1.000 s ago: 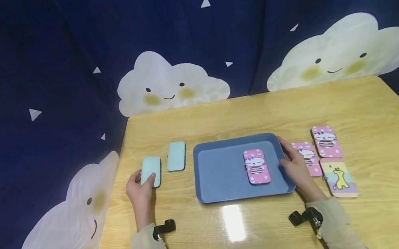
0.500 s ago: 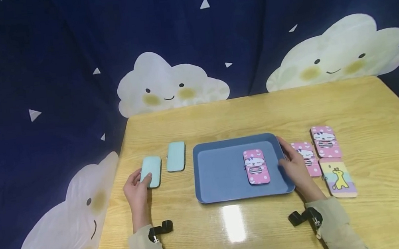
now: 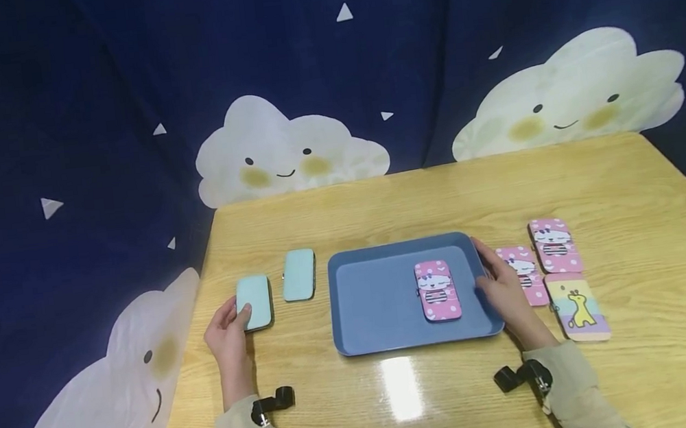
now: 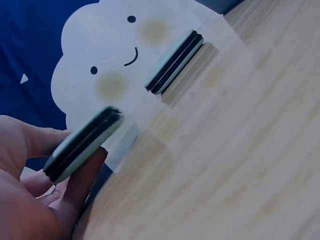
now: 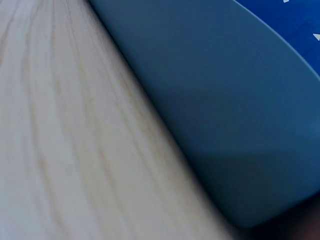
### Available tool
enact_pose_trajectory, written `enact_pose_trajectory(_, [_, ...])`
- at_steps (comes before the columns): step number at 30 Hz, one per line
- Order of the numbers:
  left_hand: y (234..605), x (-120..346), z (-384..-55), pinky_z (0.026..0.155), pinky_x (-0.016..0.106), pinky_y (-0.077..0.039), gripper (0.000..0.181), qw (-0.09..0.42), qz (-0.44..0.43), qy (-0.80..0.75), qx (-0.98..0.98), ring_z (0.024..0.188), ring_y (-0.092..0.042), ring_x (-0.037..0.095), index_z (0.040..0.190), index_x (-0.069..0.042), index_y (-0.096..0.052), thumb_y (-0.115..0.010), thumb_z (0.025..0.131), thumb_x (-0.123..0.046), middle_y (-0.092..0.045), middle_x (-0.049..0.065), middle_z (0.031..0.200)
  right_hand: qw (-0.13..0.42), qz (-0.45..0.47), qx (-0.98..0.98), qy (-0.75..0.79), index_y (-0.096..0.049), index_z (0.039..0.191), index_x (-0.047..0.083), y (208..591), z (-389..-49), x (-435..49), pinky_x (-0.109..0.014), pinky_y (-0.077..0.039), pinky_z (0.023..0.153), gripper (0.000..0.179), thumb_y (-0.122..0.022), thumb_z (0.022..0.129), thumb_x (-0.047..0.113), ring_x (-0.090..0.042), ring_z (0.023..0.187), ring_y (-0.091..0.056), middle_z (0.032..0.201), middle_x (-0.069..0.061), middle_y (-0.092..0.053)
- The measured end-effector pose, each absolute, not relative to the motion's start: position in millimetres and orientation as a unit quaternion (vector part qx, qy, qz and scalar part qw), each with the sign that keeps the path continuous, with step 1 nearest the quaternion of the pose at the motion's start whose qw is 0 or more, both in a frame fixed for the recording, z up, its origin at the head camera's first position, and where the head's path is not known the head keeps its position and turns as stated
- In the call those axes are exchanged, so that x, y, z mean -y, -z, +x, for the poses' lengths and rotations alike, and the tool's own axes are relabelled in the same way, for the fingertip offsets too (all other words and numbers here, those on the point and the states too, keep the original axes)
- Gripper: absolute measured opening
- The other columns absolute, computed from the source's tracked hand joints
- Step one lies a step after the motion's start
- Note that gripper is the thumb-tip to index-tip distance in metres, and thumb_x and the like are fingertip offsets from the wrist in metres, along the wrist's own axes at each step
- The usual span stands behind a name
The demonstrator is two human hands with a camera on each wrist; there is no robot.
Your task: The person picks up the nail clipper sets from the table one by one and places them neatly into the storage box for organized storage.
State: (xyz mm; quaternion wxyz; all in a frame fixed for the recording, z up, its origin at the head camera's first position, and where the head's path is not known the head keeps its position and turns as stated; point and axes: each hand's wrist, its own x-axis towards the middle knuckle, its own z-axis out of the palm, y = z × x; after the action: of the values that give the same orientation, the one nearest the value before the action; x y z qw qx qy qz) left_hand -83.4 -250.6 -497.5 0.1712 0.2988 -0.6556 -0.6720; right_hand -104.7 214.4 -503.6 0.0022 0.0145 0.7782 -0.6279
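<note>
My left hand [image 3: 229,338] pinches a mint-coloured flat clasp case [image 3: 255,298] at the table's left side, thumb on top and fingers beneath. In the left wrist view this case [image 4: 85,142] appears edge-on, tilted, with a dark band between its two pale shells. A second mint case [image 3: 299,275] lies just right of it. My right hand [image 3: 506,295] grips the right rim of a blue-grey tray [image 3: 380,345], thumb at the inner side and fingers outside. Inside the tray, towards its right, lies a pink case [image 3: 438,291] with a cat picture.
Right of the tray, two more pink cat cases, one at the back [image 3: 555,246] and one partly behind my right hand [image 3: 525,275], lie beside a giraffe case [image 3: 578,307]. A dark blue curtain [image 3: 315,51] with clouds borders the wooden table [image 3: 453,396].
My left hand has shifted slightly left, its thumb now nearer the mint case's left edge. The head view has moved a little. The right hand keeps its grip on the tray.
</note>
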Motion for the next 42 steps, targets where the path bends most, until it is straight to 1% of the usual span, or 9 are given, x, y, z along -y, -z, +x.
enact_pose_trajectory(12, [497.0,251.1,-86.6,0.082,0.018,-0.047,0.047,0.210,0.313,0.726,0.576,0.105,-0.047,0.011,0.129,0.004,-0.062,-0.074,0.084,0.003,-0.052,0.003,0.110,0.002,0.006,-0.776,0.631,-0.028,0.156,0.008,501.4,-107.4,-214.1,-0.016,-0.020,0.113,0.078,-0.043,0.084,-0.017,-0.032,0.148,-0.019,0.161,-0.017,-0.025])
enact_pose_trajectory(16, [496.6,248.2,-87.2,0.080,0.018,-0.049,0.046,0.215,0.310,0.730,0.569,0.102,-0.049,0.012,0.127,0.004,-0.063,-0.074,0.083,0.004,-0.052,0.004,0.106,0.005,0.010,-0.776,0.631,-0.028,0.156,0.009,501.0,-107.5,-213.6,-0.033,-0.016,0.118,0.078,-0.043,0.084,-0.016,-0.032,0.148,-0.018,0.161,-0.016,-0.024])
enact_pose_trajectory(18, [496.9,246.8,-87.0,0.080,0.017,-0.049,0.046,0.212,0.307,0.730,0.572,0.103,-0.049,0.013,0.127,0.004,-0.063,-0.074,0.083,0.004,-0.052,0.004,0.107,0.006,0.012,-0.775,0.632,-0.028,0.156,0.008,500.8,-107.0,-213.4,-0.034,-0.016,0.118,0.078,-0.043,0.084,-0.017,-0.032,0.148,-0.018,0.161,-0.015,-0.023])
enact_pose_trajectory(23, [497.7,243.7,-85.5,0.079,0.017,-0.048,0.045,0.211,0.304,0.734,0.569,0.100,-0.048,0.012,0.126,0.003,-0.064,-0.075,0.083,0.003,-0.051,0.003,0.103,0.005,0.011,-0.775,0.631,-0.028,0.156,0.007,501.1,-105.6,-213.2,-0.012,-0.020,0.109,0.079,-0.043,0.083,-0.017,-0.033,0.148,-0.019,0.161,-0.016,-0.024])
enact_pose_trajectory(25, [497.5,243.1,-85.3,0.078,0.017,-0.048,0.045,0.213,0.301,0.738,0.566,0.099,-0.048,0.012,0.126,0.003,-0.064,-0.076,0.082,0.003,-0.051,0.002,0.102,0.004,0.010,-0.776,0.631,-0.028,0.156,0.007,501.2,-105.3,-213.5,-0.008,-0.021,0.107,0.079,-0.043,0.083,-0.017,-0.033,0.148,-0.020,0.161,-0.016,-0.024])
enact_pose_trajectory(27, [497.1,242.6,-85.6,0.077,0.017,-0.048,0.044,0.213,0.299,0.740,0.564,0.099,-0.049,0.012,0.125,0.002,-0.065,-0.076,0.082,0.003,-0.052,0.002,0.101,0.004,0.010,-0.776,0.630,-0.028,0.156,0.008,501.1,-105.2,-214.1,-0.013,-0.020,0.111,0.079,-0.043,0.083,-0.017,-0.033,0.148,-0.019,0.161,-0.016,-0.024])
enact_pose_trajectory(32, [495.9,241.5,-86.6,0.075,0.017,-0.049,0.045,0.203,0.293,0.750,0.557,0.100,-0.048,0.012,0.126,0.002,-0.064,-0.075,0.083,0.003,-0.051,0.004,0.104,0.005,0.009,-0.777,0.630,-0.027,0.157,0.008,500.4,-105.8,-215.3,-0.041,-0.014,0.119,0.079,-0.043,0.084,-0.017,-0.033,0.148,-0.018,0.161,-0.016,-0.023])
enact_pose_trajectory(34, [494.8,240.6,-86.5,0.076,0.017,-0.050,0.045,0.199,0.288,0.753,0.557,0.100,-0.047,0.013,0.127,0.002,-0.063,-0.075,0.083,0.003,-0.050,0.004,0.106,0.006,0.010,-0.776,0.630,-0.027,0.157,0.008,500.0,-105.8,-215.1,-0.042,-0.014,0.119,0.079,-0.043,0.084,-0.017,-0.033,0.148,-0.018,0.161,-0.016,-0.023])
enact_pose_trajectory(42, [492.1,236.9,-85.1,0.073,0.019,-0.051,0.043,0.206,0.277,0.766,0.542,0.091,-0.051,0.013,0.124,0.002,-0.066,-0.075,0.083,0.004,-0.052,0.002,0.093,0.001,0.004,-0.764,0.645,-0.029,0.155,0.005,497.7,-103.5,-212.4,-0.008,-0.022,0.106,0.078,-0.043,0.083,-0.018,-0.033,0.147,-0.020,0.160,-0.019,-0.026])
